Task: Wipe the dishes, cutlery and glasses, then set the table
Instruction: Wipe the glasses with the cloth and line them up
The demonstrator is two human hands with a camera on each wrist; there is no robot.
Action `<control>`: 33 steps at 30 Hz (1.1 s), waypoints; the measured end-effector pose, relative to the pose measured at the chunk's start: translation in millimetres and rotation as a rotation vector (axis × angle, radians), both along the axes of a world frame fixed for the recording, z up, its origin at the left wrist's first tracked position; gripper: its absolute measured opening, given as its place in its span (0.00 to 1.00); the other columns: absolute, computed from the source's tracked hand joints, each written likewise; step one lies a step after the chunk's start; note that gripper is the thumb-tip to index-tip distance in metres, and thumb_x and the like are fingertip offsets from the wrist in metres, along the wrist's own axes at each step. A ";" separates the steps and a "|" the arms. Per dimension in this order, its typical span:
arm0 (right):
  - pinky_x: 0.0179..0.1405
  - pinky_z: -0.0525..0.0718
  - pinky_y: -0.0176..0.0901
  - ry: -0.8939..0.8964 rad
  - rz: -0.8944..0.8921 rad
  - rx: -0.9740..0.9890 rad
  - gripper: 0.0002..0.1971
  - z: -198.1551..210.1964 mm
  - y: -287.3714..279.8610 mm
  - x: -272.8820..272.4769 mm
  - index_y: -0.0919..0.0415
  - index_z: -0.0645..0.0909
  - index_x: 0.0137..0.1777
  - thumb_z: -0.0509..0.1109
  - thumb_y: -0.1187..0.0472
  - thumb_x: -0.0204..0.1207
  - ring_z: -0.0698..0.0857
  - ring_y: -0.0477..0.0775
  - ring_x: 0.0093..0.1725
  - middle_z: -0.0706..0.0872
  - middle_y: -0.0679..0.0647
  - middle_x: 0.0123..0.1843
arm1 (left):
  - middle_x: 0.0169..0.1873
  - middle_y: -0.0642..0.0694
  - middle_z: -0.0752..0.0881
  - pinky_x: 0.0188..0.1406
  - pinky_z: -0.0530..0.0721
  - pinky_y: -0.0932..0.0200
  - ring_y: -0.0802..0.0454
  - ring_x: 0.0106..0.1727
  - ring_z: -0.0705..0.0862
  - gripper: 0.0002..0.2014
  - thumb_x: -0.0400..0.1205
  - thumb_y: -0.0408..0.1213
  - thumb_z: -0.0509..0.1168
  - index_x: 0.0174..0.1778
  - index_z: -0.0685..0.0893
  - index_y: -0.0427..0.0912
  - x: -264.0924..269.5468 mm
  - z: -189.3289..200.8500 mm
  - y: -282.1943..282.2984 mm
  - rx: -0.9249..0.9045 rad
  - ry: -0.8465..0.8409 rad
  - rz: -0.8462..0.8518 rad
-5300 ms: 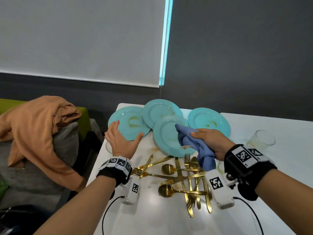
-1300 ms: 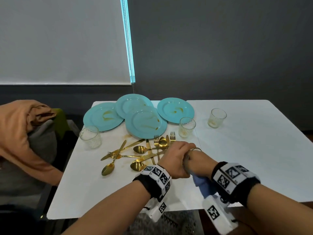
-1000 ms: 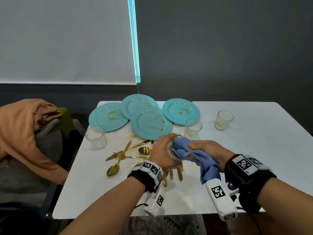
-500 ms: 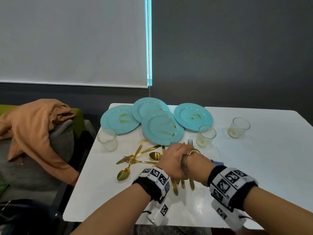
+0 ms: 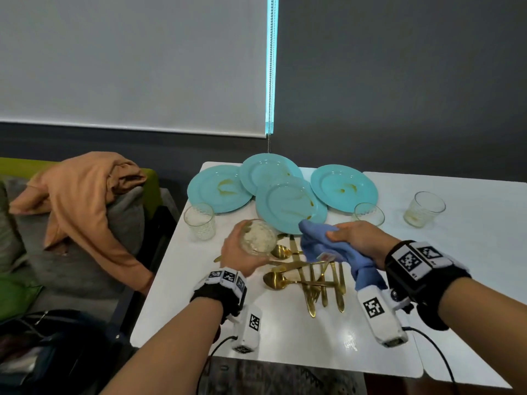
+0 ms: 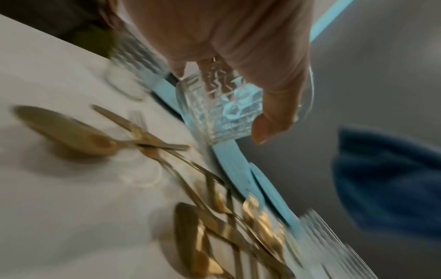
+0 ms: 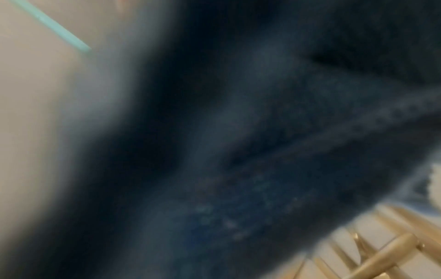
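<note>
My left hand [image 5: 242, 252] grips a patterned clear glass [image 5: 258, 240] above the table, its mouth turned toward me. In the left wrist view the fingers [image 6: 274, 117] wrap the glass [image 6: 219, 111]. To its right, a short gap away, my right hand [image 5: 353, 238] holds a bunched blue cloth [image 5: 325, 246]; the cloth [image 7: 238, 151] fills the right wrist view. Gold spoons, forks and knives [image 5: 313, 277] lie in a heap under both hands. Several turquoise plates [image 5: 288, 206] with brown smears overlap at the table's far side.
Three more glasses stand on the white table [image 5: 199, 323]: one at the left [image 5: 199, 220], one behind my right hand [image 5: 369, 213], one far right [image 5: 425, 209]. An orange garment [image 5: 82, 195] is draped over a grey seat left of the table.
Half a second ago my hands were pressed together with the cloth in the glass. Now they have separated: the cloth is out, and the glass has moved left.
</note>
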State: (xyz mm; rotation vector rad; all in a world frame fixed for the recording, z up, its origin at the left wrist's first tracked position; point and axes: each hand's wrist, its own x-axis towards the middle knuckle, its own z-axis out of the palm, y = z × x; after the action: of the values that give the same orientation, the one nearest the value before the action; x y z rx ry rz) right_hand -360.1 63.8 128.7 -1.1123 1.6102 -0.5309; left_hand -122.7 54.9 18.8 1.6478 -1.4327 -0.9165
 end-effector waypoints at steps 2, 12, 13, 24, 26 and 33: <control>0.39 0.77 0.41 0.132 0.024 -0.024 0.06 -6.6 -3.8 1.5 0.68 0.83 0.47 0.67 0.64 0.78 0.79 0.53 0.39 0.84 0.62 0.46 | 0.61 0.50 0.82 0.67 0.77 0.53 0.47 0.66 0.79 0.47 0.52 0.39 0.83 0.69 0.74 0.50 23.7 -9.5 1.1 0.038 -0.010 0.131; 0.28 0.72 0.34 0.266 -0.012 -0.028 0.07 -22.7 -10.5 18.2 0.66 0.82 0.53 0.65 0.64 0.80 0.78 0.50 0.36 0.82 0.59 0.47 | 0.68 0.40 0.79 0.71 0.74 0.48 0.39 0.69 0.77 0.44 0.59 0.32 0.83 0.71 0.72 0.47 101.1 -40.1 12.3 0.124 0.054 0.509; 0.29 0.72 0.34 0.273 -0.012 -0.031 0.08 -23.6 -11.2 18.6 0.66 0.82 0.54 0.65 0.64 0.80 0.79 0.52 0.39 0.82 0.59 0.47 | 0.68 0.40 0.78 0.71 0.74 0.47 0.40 0.70 0.76 0.44 0.58 0.32 0.83 0.70 0.72 0.47 102.2 -42.3 10.9 0.124 0.056 0.510; 0.50 0.77 0.46 0.322 0.003 -0.042 0.11 -35.3 -3.1 14.7 0.71 0.84 0.51 0.66 0.63 0.79 0.80 0.58 0.46 0.84 0.62 0.45 | 0.69 0.43 0.80 0.69 0.73 0.54 0.44 0.70 0.78 0.45 0.60 0.34 0.83 0.73 0.71 0.48 102.0 -49.8 10.8 0.169 0.091 0.501; 0.50 0.77 0.47 0.325 0.001 -0.041 0.11 -36.5 -0.3 13.7 0.72 0.84 0.51 0.66 0.63 0.79 0.80 0.58 0.46 0.84 0.63 0.46 | 0.70 0.43 0.78 0.70 0.72 0.53 0.44 0.71 0.76 0.47 0.60 0.36 0.84 0.74 0.69 0.48 102.8 -48.3 9.4 0.168 0.077 0.486; 0.45 0.75 0.45 0.339 0.001 -0.024 0.14 -33.7 6.0 14.3 0.76 0.81 0.51 0.66 0.63 0.78 0.77 0.56 0.43 0.81 0.62 0.42 | 0.72 0.43 0.76 0.73 0.72 0.50 0.43 0.74 0.73 0.52 0.56 0.40 0.86 0.75 0.67 0.46 104.4 -46.4 5.8 0.175 0.055 0.487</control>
State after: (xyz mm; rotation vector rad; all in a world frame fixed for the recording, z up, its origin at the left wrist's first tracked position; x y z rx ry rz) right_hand -345.8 69.8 94.9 -1.2714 1.8972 -0.3746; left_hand -18.3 60.7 -27.6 1.9650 -0.8686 -0.8104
